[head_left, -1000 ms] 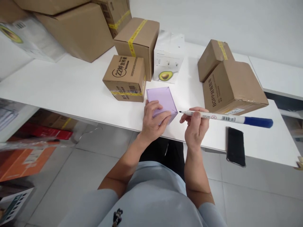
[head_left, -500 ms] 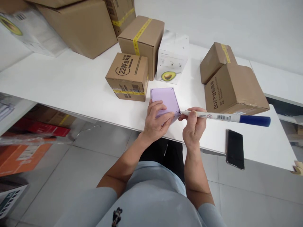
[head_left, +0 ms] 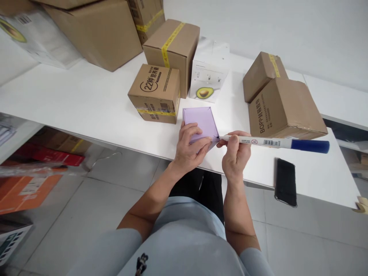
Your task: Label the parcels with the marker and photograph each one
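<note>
A small purple box (head_left: 200, 119) with dark lines along its top edges stands near the front edge of the white table (head_left: 86, 103). My left hand (head_left: 189, 147) is closed around its near left part, fingers lying over the top face. In my right hand (head_left: 236, 155) is a white marker pen (head_left: 264, 142) with a blue cap on its rear end, pinched between thumb and fingers. The pen lies almost level, and its dark tip meets the box's near right corner. Part of the box's near side is hidden by my left hand.
Behind the box stand a carton marked 22 (head_left: 155, 88), a taller taped carton (head_left: 175, 38) and a white avocado-print box (head_left: 208, 73). To the right are two more cartons (head_left: 287, 107). A black phone (head_left: 285, 182) overhangs the table's front edge. An orange box (head_left: 25, 191) sits low at left.
Almost nothing differs. The pen's tip stays at the same corner of the purple box, and both hands hold their places.
</note>
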Action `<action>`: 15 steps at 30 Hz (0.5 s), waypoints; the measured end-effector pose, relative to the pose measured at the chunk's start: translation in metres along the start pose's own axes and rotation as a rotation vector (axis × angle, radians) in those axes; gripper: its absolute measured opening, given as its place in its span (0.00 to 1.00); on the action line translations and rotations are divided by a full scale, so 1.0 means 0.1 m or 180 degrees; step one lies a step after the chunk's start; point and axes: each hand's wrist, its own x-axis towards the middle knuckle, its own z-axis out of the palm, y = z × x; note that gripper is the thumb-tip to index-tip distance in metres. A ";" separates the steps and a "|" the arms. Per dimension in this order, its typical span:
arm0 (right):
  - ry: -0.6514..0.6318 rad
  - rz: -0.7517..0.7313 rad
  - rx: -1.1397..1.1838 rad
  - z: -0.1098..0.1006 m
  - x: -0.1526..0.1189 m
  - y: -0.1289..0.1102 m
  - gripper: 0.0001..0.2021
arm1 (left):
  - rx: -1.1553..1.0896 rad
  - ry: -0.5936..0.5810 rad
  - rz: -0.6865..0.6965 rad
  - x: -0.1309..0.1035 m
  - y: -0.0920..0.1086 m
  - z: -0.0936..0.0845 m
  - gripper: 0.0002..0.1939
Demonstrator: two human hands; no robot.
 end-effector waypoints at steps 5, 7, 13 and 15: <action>-0.0065 -0.0021 0.0050 -0.02 0.00 0.02 0.12 | 0.0099 0.0094 0.0075 0.01 0.01 0.00 0.01; -0.0080 -0.0010 0.0015 -0.03 0.00 0.02 0.12 | 0.0085 0.0123 0.0088 0.01 0.01 0.00 0.01; 0.0004 0.0024 0.0060 0.00 0.01 -0.02 0.13 | 0.0012 0.0060 0.0063 0.01 0.00 0.00 0.02; 0.0089 0.0110 0.0268 0.00 0.02 -0.03 0.13 | -0.0121 0.0096 0.0087 0.00 0.00 -0.01 0.04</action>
